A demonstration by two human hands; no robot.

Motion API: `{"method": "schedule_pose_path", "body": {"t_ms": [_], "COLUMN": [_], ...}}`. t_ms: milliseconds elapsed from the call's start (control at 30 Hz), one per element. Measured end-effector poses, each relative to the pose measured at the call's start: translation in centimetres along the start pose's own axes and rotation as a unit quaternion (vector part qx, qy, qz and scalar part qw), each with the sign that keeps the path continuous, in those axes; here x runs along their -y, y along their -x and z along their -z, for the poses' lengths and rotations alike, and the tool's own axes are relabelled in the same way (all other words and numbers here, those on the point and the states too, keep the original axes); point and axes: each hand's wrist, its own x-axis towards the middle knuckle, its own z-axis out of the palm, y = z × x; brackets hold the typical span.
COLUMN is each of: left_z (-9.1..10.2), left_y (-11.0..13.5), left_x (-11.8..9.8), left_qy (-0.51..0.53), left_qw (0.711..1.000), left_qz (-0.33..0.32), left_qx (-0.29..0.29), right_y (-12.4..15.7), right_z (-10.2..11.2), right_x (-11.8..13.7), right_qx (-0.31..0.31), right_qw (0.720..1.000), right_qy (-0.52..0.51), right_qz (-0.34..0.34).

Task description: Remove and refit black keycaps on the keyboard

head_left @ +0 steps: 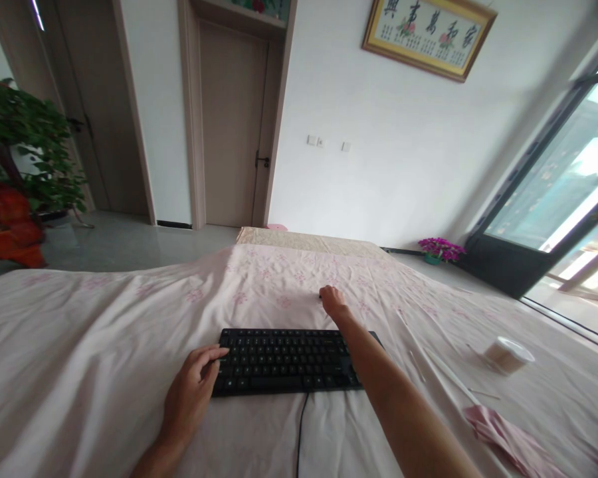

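A black keyboard (284,362) lies flat on a pale pink flowered cloth (259,438), its cable (300,425) running toward me. At its left end, my left hand (193,382) grips the edge, index finger on top and thumb at the side. My right hand (333,300) is beyond the keyboard's far edge, low over the cloth, with its fingers closed. A tiny dark bit shows at those fingertips, too small to name. My right forearm crosses over the keyboard's right end and hides part of the keys.
To the right stand a round clear-sided tub (509,355), thin sticks resembling cotton swabs (417,366), and a pale rod (451,377) by a crumpled pink cloth (511,435). Purple flowers (441,249) in a pot sit on the floor. A wooden chair (10,222) is at left.
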Motion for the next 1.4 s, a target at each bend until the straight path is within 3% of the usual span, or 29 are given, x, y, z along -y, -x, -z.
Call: {"method": "schedule_pose_path", "body": {"t_ms": [100, 200, 467, 600, 667, 733, 833, 1033, 1133, 1267, 1400], "left_z": [0.1, 0.2, 0.3, 0.5, 0.5, 0.5, 0.5, 0.5, 0.5, 0.5, 0.4], "left_y": [0.0, 0.0, 0.2, 0.3, 0.3, 0.3, 0.4, 0.5, 0.5, 0.5, 0.5], "left_x": [-0.1, -0.3, -0.6, -0.6, -0.5, -0.5, -0.4, -0.4, -0.6, -0.5, -0.5], "left_qy": [0.004, 0.001, -0.004, -0.009, -0.011, -0.015, -0.018, -0.024, -0.031, -0.033, -0.027], "left_qw": [1.000, 1.000, 1.000, 1.000, 1.000, 1.000, 1.000, 1.000, 0.999, 0.999, 0.999], "left_qz": [-0.002, -0.003, -0.011, -0.013, -0.012, -0.010, -0.014, -0.013, -0.010, -0.009, -0.017], "left_qx": [0.002, -0.002, -0.009, -0.003, 0.000, 0.004, 0.004, -0.001, -0.006, -0.007, -0.009], "right_y": [0.9, 2.4, 10.9, 15.2, 16.7, 18.0, 19.3, 21.8, 22.9, 23.7, 23.9], "right_z": [0.6, 1.2, 2.8, 3.7, 4.0, 4.3, 4.4, 3.4, 3.2, 3.4, 3.4], "right_x": [0.4, 0.9, 1.3, 1.5, 1.7, 1.5, 0.6, -2.3, -2.8, -2.2, -1.5], "right_qx": [0.005, 0.010, 0.069, 0.138, 0.147, 0.142, 0.103, 0.018, -0.026, -0.072, -0.083], "right_qw": [0.993, 0.965, 0.853, 0.763, 0.754, 0.761, 0.792, 0.920, 0.966, 0.978, 0.976], "right_qy": [-0.119, -0.260, -0.514, -0.632, -0.640, -0.633, -0.600, -0.391, -0.256, -0.122, -0.062], "right_qz": [0.000, 0.013, 0.052, 0.005, -0.016, -0.028, -0.036, -0.033, 0.034, 0.152, 0.192]}}
